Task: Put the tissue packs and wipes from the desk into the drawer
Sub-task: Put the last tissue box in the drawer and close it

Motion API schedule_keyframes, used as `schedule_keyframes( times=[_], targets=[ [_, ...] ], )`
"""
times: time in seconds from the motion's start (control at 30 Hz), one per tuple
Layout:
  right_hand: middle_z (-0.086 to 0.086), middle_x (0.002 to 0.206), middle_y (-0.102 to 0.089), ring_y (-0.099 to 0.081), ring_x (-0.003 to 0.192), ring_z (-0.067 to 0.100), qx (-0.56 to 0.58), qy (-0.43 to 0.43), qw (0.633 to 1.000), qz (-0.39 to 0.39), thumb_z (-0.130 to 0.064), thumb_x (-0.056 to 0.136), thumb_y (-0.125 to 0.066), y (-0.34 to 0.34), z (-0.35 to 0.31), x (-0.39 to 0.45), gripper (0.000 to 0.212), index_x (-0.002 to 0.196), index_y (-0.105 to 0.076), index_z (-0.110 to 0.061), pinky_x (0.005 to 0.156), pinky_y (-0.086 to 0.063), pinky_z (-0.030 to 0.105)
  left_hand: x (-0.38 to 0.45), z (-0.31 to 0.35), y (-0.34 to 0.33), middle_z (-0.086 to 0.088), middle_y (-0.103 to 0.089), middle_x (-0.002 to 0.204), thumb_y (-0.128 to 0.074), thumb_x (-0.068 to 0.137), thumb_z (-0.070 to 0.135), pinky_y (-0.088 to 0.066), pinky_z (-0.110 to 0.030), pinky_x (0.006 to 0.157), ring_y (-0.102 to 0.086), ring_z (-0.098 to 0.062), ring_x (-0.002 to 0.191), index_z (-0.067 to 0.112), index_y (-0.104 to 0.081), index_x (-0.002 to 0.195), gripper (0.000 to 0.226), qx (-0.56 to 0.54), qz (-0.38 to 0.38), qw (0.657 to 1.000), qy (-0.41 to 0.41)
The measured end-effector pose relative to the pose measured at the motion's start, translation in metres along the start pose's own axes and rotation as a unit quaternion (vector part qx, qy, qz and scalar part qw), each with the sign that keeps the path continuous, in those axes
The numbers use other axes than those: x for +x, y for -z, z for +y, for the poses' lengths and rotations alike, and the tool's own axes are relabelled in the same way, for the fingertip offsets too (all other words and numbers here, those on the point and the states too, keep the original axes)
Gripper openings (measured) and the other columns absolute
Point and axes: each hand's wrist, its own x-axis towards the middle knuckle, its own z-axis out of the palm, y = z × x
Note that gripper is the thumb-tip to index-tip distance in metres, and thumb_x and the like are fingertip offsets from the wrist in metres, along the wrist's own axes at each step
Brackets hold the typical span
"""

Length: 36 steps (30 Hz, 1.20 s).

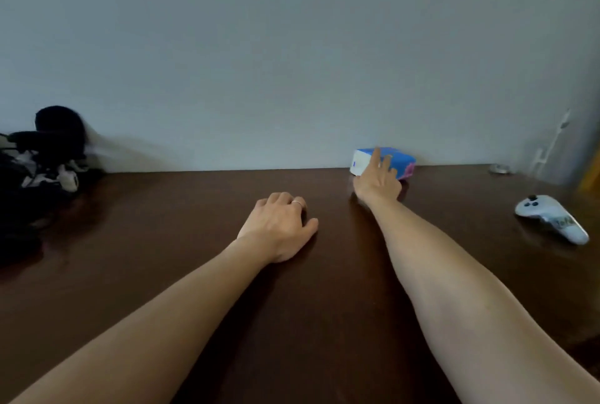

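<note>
A blue and white tissue pack [402, 158] with a pink patch lies at the back of the dark wooden desk [162, 241], against the wall. My right hand [378, 181] is stretched out to it, fingers spread and touching its front and top, without a closed grip. My left hand [279, 226] rests palm down on the desk near the middle, fingers curled under, a ring on one finger, holding nothing. No drawer and no wipes are in view.
A white game controller [552, 218] lies on the desk at the right. A heap of black and white cloth and gear [42, 160] fills the back left corner. A small round metal object [500, 169] sits at the back right by a white cable.
</note>
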Motion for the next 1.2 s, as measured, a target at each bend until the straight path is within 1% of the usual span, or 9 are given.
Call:
schedule_keyframes(
  times=[0.13, 0.23, 0.33, 0.43, 0.57, 0.73, 0.83, 0.97, 1.2],
  targets=[
    [0.016, 0.159, -0.030, -0.046, 0.132, 0.035, -0.080, 0.026, 0.996, 0.034, -0.036, 0.096, -0.059, -0.006, 0.002, 0.001, 0.063, 0.149, -0.036, -0.011, 0.092, -0.046, 0.043, 0.003, 0.003, -0.001, -0.006, -0.055, 0.135, -0.036, 0.096, 0.061, -0.034, -0.041, 0.109, -0.046, -0.026, 0.130, 0.023, -0.055, 0.132, 0.055, -0.004, -0.008, 1.000, 0.005],
    [0.015, 0.112, -0.068, -0.064, 0.102, 0.031, -0.156, 0.101, 0.974, 0.132, -0.040, 0.095, -0.048, 0.010, -0.001, -0.010, 0.040, 0.110, -0.071, -0.010, 0.064, -0.041, 0.035, 0.001, 0.006, 0.002, -0.004, -0.056, 0.132, -0.036, 0.097, 0.057, -0.034, -0.040, 0.109, -0.046, -0.024, 0.130, 0.023, -0.059, 0.127, 0.051, -0.007, 0.018, 1.000, 0.004],
    [0.012, 0.078, -0.070, -0.066, 0.080, 0.031, -0.125, 0.147, 0.959, 0.205, -0.035, 0.091, -0.040, 0.025, 0.003, -0.025, 0.039, 0.085, -0.071, -0.012, 0.055, -0.031, 0.031, -0.005, 0.006, 0.004, -0.002, -0.055, 0.135, -0.037, 0.099, 0.053, -0.033, -0.039, 0.109, -0.043, -0.023, 0.132, 0.022, -0.061, 0.125, 0.047, -0.007, 0.045, 0.999, 0.005],
    [0.011, 0.103, -0.065, -0.057, 0.100, 0.032, -0.092, 0.192, 0.944, 0.253, -0.033, 0.088, -0.044, 0.035, 0.005, -0.020, 0.034, 0.103, -0.066, -0.013, 0.072, -0.046, 0.040, -0.009, 0.007, 0.006, -0.002, -0.053, 0.138, -0.038, 0.099, 0.051, -0.033, -0.039, 0.110, -0.041, -0.023, 0.134, 0.020, -0.058, 0.131, 0.048, 0.005, 0.060, 0.998, 0.000],
    [0.007, 0.162, -0.023, -0.022, 0.147, 0.031, -0.117, 0.170, 0.975, 0.078, -0.043, 0.096, -0.054, 0.032, 0.003, 0.000, 0.059, 0.150, -0.035, -0.028, 0.109, -0.037, 0.050, -0.009, 0.009, 0.007, -0.002, -0.050, 0.142, -0.037, 0.099, 0.052, -0.034, -0.040, 0.111, -0.039, -0.023, 0.136, 0.019, -0.053, 0.137, 0.053, 0.001, 0.044, 0.999, 0.004],
    [0.003, 0.168, -0.007, -0.003, 0.154, 0.031, -0.074, 0.074, 0.992, -0.064, -0.050, 0.092, -0.059, 0.007, -0.012, 0.015, 0.089, 0.161, -0.009, -0.020, 0.119, -0.020, 0.058, -0.005, 0.007, 0.003, -0.004, -0.047, 0.145, -0.034, 0.097, 0.059, -0.032, -0.041, 0.113, -0.038, -0.024, 0.138, 0.017, -0.045, 0.145, 0.064, 0.007, 0.025, 0.999, 0.032],
    [0.011, 0.154, -0.039, -0.032, 0.144, 0.034, -0.147, 0.077, 0.986, -0.005, -0.050, 0.091, -0.055, -0.002, -0.017, 0.007, 0.076, 0.153, -0.033, -0.010, 0.117, -0.025, 0.050, -0.004, 0.009, 0.002, -0.005, -0.048, 0.144, -0.035, 0.096, 0.059, -0.033, -0.042, 0.113, -0.039, -0.025, 0.137, 0.016, -0.046, 0.144, 0.066, 0.005, 0.014, 0.999, 0.038],
    [0.010, 0.079, -0.071, -0.063, 0.075, 0.028, -0.207, 0.179, 0.944, 0.187, -0.035, 0.092, -0.045, 0.017, -0.017, -0.002, 0.030, 0.101, -0.062, -0.012, 0.083, -0.038, 0.040, -0.006, 0.010, 0.005, -0.007, -0.047, 0.145, -0.035, 0.095, 0.060, -0.032, -0.042, 0.113, -0.039, -0.026, 0.137, 0.015, -0.044, 0.146, 0.068, 0.002, 0.005, 0.999, 0.036],
    [0.011, 0.129, -0.052, -0.046, 0.121, 0.030, -0.171, 0.095, 0.972, 0.132, -0.030, 0.097, -0.057, 0.014, -0.014, 0.016, 0.038, 0.131, -0.049, -0.017, 0.074, -0.040, 0.038, -0.008, 0.010, 0.006, -0.007, -0.037, 0.153, -0.036, 0.095, 0.063, -0.029, -0.043, 0.116, -0.029, -0.026, 0.143, 0.017, -0.037, 0.150, 0.072, -0.010, -0.013, 1.000, 0.016]
  ],
)
